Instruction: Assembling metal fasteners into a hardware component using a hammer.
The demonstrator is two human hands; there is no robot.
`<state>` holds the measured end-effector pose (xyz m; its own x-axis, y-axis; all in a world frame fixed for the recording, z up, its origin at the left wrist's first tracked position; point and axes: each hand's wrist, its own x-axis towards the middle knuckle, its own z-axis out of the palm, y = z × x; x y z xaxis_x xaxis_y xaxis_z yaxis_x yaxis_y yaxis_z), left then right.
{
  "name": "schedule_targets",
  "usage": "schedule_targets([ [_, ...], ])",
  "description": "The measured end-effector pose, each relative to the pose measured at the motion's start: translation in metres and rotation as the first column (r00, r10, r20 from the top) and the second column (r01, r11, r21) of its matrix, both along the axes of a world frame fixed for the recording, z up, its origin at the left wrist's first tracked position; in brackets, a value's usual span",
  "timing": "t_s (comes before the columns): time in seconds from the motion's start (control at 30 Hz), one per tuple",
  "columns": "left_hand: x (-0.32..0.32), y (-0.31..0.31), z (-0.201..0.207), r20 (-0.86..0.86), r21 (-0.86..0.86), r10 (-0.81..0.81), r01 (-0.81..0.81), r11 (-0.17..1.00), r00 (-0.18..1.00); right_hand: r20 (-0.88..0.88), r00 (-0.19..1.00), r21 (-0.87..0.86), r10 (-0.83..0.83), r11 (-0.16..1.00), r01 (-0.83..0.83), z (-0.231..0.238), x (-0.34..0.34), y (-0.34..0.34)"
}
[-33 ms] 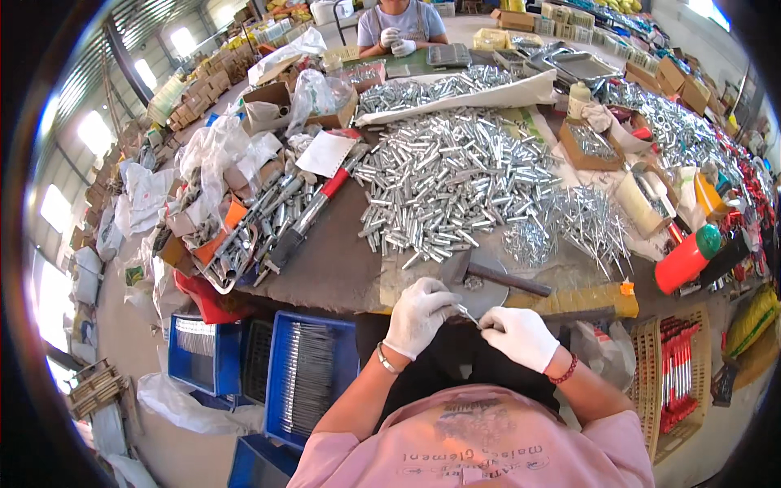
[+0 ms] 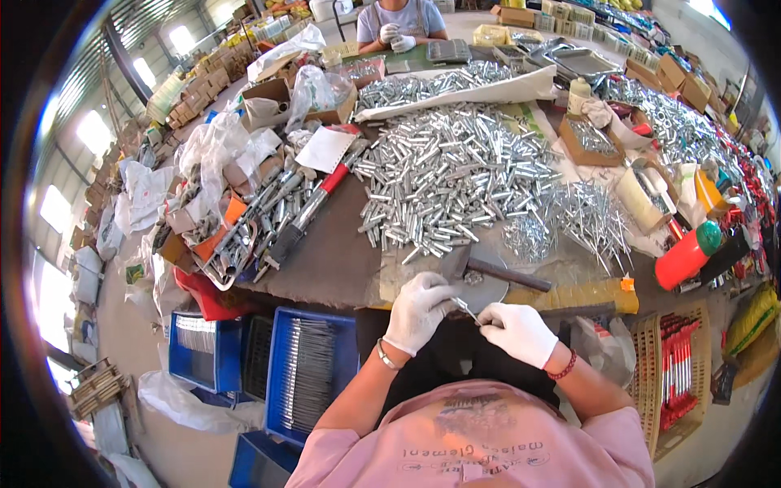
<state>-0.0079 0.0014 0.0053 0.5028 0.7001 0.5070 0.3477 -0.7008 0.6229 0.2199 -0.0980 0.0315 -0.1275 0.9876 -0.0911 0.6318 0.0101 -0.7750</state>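
Both my hands wear white gloves and meet above my lap, just off the table's front edge. My left hand pinches a small silver metal sleeve. From the sleeve a thin metal rod runs slantwise to my right hand, whose fingers are closed on its other end. How the two parts join is too small to make out. Right in front of the hands, a hammer with a dark handle lies on the table beside a round metal plate.
A large heap of silver sleeves covers the table's middle. Thin rods lie piled at its right, near a red bottle with a green cap. Blue crates stand below left, a tan basket below right. Across the table sits a person.
My left hand has lifted slightly, and a little more of the sleeve shows between my hands. Across the table, the other person's gloved hands have shifted a little.
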Motion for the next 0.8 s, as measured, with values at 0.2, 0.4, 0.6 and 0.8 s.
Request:
schedule_targets([
  [0.2,0.007,-0.056,-0.012,0.143,-0.428,0.252,-0.17,0.888,0.957,-0.328,0.932,-0.406,-0.153,0.914,0.007,0.01,-0.018,-0.015],
  [0.4,0.015,-0.066,-0.011,0.221,-0.779,0.276,-0.001,0.627,0.935,-0.44,0.86,-0.43,-0.26,0.901,0.053,0.0,-0.031,-0.031],
  [0.6,0.002,-0.077,0.001,0.378,-0.861,0.406,0.154,0.486,0.832,-0.251,0.967,-0.106,-0.045,0.994,0.019,-0.014,-0.043,-0.037],
  [0.8,-0.056,-0.08,-0.005,0.321,-0.878,0.514,0.046,0.477,0.795,-0.229,0.965,-0.094,0.126,0.984,-0.15,0.008,-0.059,-0.007],
])
